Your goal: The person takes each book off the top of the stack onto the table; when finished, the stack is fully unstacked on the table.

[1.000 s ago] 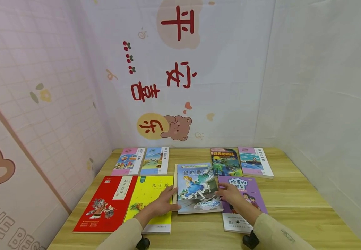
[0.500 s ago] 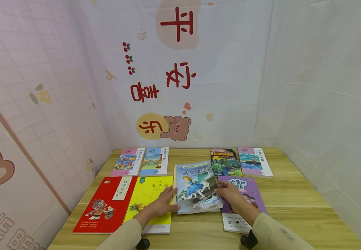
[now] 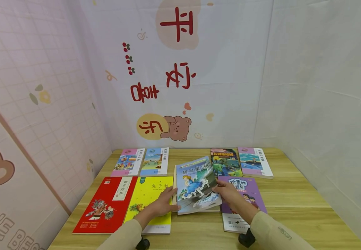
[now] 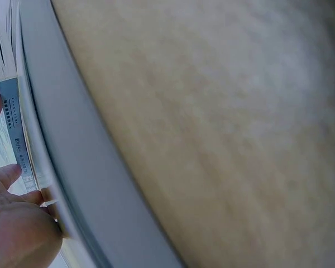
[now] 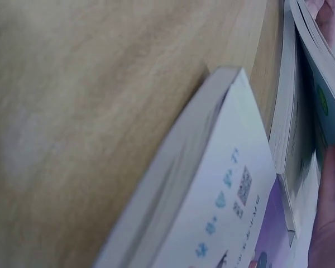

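A blue picture-covered book [image 3: 196,194] with a girl in a blue dress lies on another book [image 3: 213,209], mostly hidden under it. My right hand [image 3: 231,194] pinches the blue book's right edge, which is raised and tilted off the lower one; a finger [image 5: 329,184] shows against the cover in the right wrist view. At the spine side, my left hand [image 3: 161,203] touches the left edge with thumb and fingertip spread apart. The left wrist view shows the thumb [image 4: 8,174] against the printed spine [image 4: 14,128].
A yellow book [image 3: 146,189] lies beneath my left forearm, with a red book [image 3: 105,205] beside it. My right forearm crosses a purple book [image 3: 255,187]. Along the back lie a pink book [image 3: 127,161], a light-blue book [image 3: 155,161], a green-toned book [image 3: 225,163] and a pink-and-blue book [image 3: 253,163].
The blue book's right side has risen and its top has turned slightly upward, showing more of the lower book. My right hand has shifted slightly left with that edge; my left hand has stayed put.
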Motion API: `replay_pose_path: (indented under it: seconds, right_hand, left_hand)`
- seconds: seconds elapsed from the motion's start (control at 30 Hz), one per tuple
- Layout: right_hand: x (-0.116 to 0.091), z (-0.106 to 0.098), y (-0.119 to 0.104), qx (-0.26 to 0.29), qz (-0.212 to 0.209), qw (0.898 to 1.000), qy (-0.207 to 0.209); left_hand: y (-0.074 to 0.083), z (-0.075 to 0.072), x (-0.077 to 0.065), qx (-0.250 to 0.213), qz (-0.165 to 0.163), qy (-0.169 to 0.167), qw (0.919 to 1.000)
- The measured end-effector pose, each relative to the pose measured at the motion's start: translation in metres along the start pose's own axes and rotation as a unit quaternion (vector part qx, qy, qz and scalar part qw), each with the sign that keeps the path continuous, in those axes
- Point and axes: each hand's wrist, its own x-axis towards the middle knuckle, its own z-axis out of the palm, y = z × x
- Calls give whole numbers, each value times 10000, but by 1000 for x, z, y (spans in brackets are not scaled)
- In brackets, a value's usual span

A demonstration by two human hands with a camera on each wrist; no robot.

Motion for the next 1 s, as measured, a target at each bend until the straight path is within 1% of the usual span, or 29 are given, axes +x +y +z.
replay_pose_path:
  seconds: [0.17,0.33,0.47,0.63,0.73,0.9,1.0]
  right_hand:
    - [1,-1,3,231,-62,9997,-93]
    - [3,-3,5,236,-121,9995,-159]
    - [3,-5,5,219,-180,9993,-244]
    - [-2,-8,3,64,-191,9996,-188]
    - [-5,-10,3,-15,-187,9996,-188]
    - [-10,-14,4,-67,-226,9996,-150]
    - [-12,-16,3,24,-269,9996,-103]
  left_hand:
    - [-1,1,2,59,14,12,10000]
    - [-2,-1,1,58,69,-27,10000]
    - [-3,-3,1,79,45,22,10000]
    - [-3,-8,3,495,118,144,9986]
    - [-3,-11,3,744,61,168,9971]
    - [-5,-12,2,1163,24,20,9932]
    - [-6,-12,1,1342,51,-44,9909]
